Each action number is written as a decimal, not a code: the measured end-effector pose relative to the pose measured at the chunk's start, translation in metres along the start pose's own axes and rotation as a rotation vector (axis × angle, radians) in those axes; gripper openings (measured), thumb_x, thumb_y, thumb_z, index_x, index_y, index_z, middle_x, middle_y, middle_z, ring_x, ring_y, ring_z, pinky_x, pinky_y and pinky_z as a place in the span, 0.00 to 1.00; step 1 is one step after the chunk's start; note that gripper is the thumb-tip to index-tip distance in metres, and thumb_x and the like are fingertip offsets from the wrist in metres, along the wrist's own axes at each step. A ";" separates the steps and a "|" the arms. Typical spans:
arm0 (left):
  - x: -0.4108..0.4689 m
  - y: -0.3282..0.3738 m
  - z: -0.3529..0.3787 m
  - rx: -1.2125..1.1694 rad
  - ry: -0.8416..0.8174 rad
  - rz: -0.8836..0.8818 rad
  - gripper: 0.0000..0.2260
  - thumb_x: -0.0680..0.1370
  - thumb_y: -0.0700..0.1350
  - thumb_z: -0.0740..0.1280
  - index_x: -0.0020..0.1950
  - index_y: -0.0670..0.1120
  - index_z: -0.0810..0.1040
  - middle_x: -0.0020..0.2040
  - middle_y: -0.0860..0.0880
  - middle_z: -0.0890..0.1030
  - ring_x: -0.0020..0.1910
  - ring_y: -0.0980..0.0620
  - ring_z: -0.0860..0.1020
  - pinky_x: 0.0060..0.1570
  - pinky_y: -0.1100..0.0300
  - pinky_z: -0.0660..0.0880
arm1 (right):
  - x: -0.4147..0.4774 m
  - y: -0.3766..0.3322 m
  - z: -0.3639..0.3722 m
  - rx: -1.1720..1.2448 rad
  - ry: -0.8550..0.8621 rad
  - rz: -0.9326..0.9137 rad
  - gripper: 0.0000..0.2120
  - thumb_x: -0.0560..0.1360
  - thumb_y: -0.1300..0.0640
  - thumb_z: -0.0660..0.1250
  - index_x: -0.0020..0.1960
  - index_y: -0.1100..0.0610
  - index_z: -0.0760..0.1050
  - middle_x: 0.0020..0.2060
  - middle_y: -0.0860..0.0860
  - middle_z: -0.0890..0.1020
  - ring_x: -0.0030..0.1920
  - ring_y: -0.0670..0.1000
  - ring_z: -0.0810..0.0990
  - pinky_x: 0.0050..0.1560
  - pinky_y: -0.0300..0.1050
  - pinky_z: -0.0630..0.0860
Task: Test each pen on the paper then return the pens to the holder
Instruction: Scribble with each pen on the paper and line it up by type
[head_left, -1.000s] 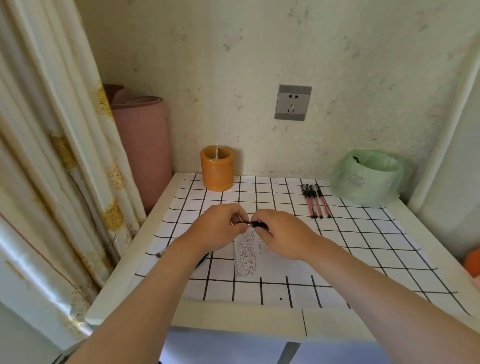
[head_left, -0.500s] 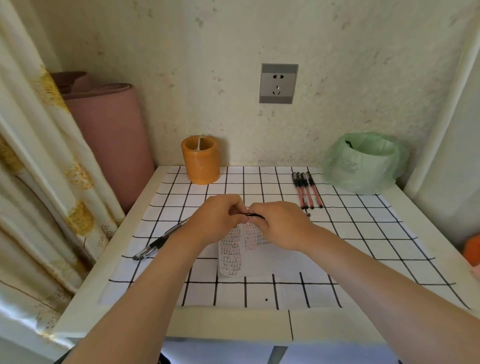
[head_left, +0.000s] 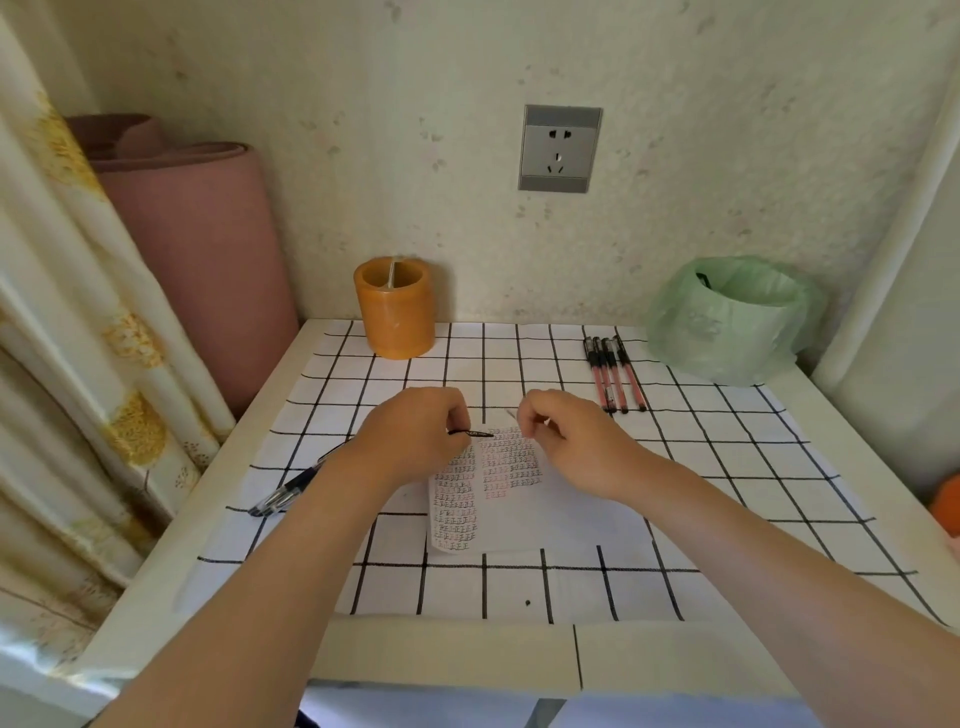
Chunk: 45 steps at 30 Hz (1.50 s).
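Note:
My left hand (head_left: 415, 439) pinches a small black pen cap (head_left: 474, 432) over the top of the paper (head_left: 550, 514). My right hand (head_left: 569, 441) grips a pen whose pale tip (head_left: 511, 413) pokes out to the left; the rest of that pen is hidden in the fist. The paper lies on the checked table cover and carries rows of small black and red marks. An orange holder (head_left: 395, 312) stands at the back of the table. Several red pens (head_left: 615, 379) lie side by side at the back right. Dark pens (head_left: 288, 491) lie at the left, partly behind my left forearm.
A bin lined with a green bag (head_left: 727, 317) stands in the back right corner. A rolled pink mat (head_left: 197, 249) and a curtain (head_left: 62, 364) stand left of the table. A wall socket (head_left: 560, 148) is above. An orange object (head_left: 948, 504) shows at the right edge.
My hands were together on one pen; now they have moved apart, the left with the black cap and the right with the pen body. The camera view shifted slightly.

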<state>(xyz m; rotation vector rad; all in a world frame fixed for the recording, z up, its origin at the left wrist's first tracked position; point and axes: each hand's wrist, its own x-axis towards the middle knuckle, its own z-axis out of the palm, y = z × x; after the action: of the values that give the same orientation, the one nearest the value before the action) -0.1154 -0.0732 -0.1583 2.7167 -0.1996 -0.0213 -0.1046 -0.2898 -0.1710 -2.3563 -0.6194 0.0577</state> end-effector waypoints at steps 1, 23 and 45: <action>0.000 0.000 0.001 0.020 -0.022 0.005 0.03 0.76 0.48 0.69 0.49 0.54 0.78 0.49 0.58 0.80 0.47 0.56 0.77 0.39 0.62 0.71 | -0.001 0.001 0.001 0.078 0.029 0.037 0.13 0.79 0.66 0.60 0.45 0.49 0.75 0.41 0.50 0.80 0.34 0.45 0.76 0.38 0.44 0.73; 0.014 0.007 0.018 -0.086 -0.158 0.162 0.10 0.73 0.52 0.73 0.53 0.55 0.81 0.48 0.56 0.78 0.45 0.58 0.77 0.44 0.62 0.74 | -0.017 -0.004 0.016 0.506 -0.111 0.209 0.05 0.70 0.71 0.68 0.42 0.62 0.77 0.30 0.56 0.82 0.31 0.52 0.81 0.30 0.40 0.76; 0.022 0.006 0.029 -0.133 -0.194 0.170 0.14 0.68 0.58 0.77 0.49 0.58 0.78 0.47 0.57 0.76 0.44 0.60 0.75 0.40 0.61 0.71 | -0.020 0.008 0.028 0.293 -0.045 0.011 0.10 0.69 0.65 0.70 0.35 0.56 0.72 0.29 0.45 0.74 0.30 0.44 0.69 0.30 0.40 0.66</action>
<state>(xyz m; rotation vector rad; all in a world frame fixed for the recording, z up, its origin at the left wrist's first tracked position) -0.0954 -0.0932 -0.1827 2.5551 -0.4677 -0.2411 -0.1248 -0.2870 -0.1994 -2.0792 -0.5774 0.1933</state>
